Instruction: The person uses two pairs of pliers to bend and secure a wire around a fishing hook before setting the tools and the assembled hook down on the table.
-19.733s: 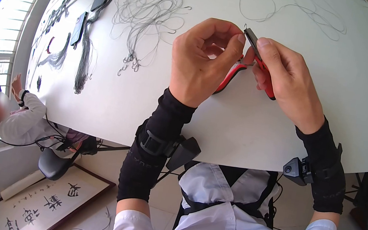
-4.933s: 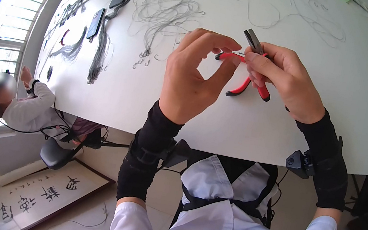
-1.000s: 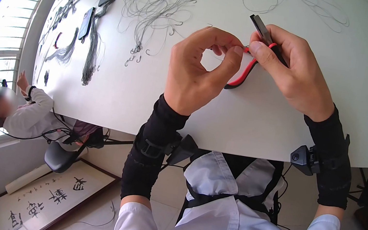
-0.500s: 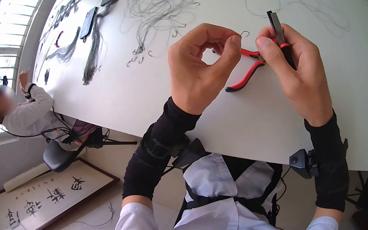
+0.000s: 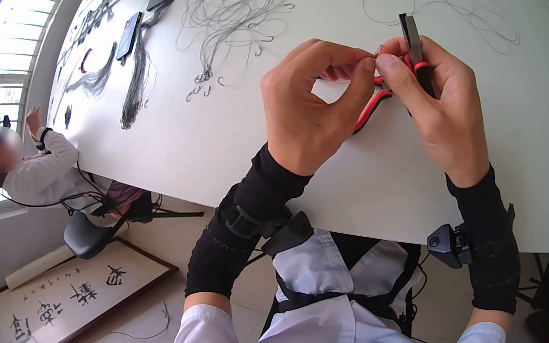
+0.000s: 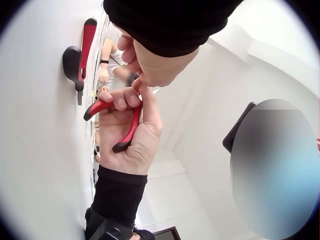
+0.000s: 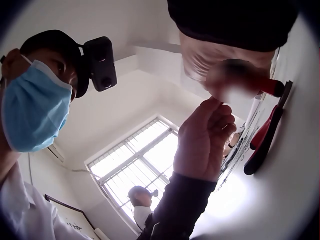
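My left hand (image 5: 316,102) pinches a small fish hook (image 5: 379,50) between thumb and forefinger, above the white table (image 5: 373,196). Right beside it, the thumb and forefinger tips of my right hand (image 5: 439,112) meet the hook, which they mostly hide. That right hand also grips pliers (image 5: 411,35), their dark nose pointing up and away; in the left wrist view, their red-and-black handles (image 6: 131,131) lie across the palm under curled fingers. A second pair of red-handled pliers (image 5: 371,112) lies on the table below my hands, partly covered by the left one.
Tangled thin lines with hooks (image 5: 237,10) spread over the table beyond my left hand. Farther left are two phones (image 5: 129,35) and a dark bundle of lines (image 5: 135,84). More loose line curls lie at the far side. Another person (image 5: 33,166) sits at the left edge.
Earlier the pliers' nose was at the hook; now it points away. Over the last half second my left hand has moved right, bringing the hook to my right fingertips.
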